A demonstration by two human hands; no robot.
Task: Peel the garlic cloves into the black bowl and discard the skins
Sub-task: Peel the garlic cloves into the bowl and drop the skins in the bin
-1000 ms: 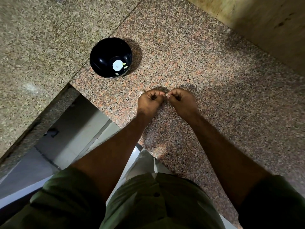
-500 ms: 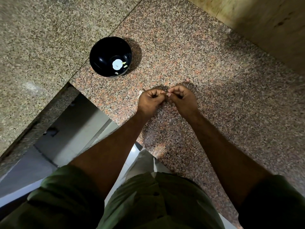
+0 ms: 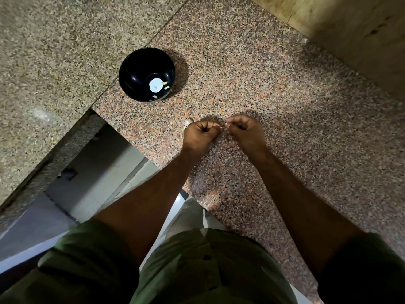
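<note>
Speckled granite tabletop (image 3: 274, 88), pinkish-brown with black flecks, polished and flat, cut to a corner near the body; a greyer slab of the same grainy stone joined along a straight seam at the left. Round black bowl (image 3: 140, 71), glossy, deep and smooth-walled, standing upright on the tabletop right by that seam, well apart from both hands. Inside, a round white spot at the bottom and a few pale, slim peeled cloves (image 3: 166, 85) lying beside it, too small to tell which way each points.

Left hand (image 3: 200, 136) curled into a loose fist, knuckles up, thumb and forefinger pinching one end of a tiny pale garlic clove (image 3: 224, 124). Right hand (image 3: 246, 133) curled likewise, fingers (image 3: 233, 122) pinching the other end. Clove held just above the tabletop between the two hands, nearer the body than the bowl and to its right; mostly hidden by the fingertips, so long axis and pointed end cannot be told for sure, though the pale sliver seems to run hand to hand.

Small whitish papery scrap (image 3: 187, 122), thin and crinkled, lying on the tabletop just beyond the left hand's knuckles. Bare forearms; olive-green short sleeves (image 3: 87, 260) and a buttoned shirt front of matte woven cloth at the bottom.
</note>
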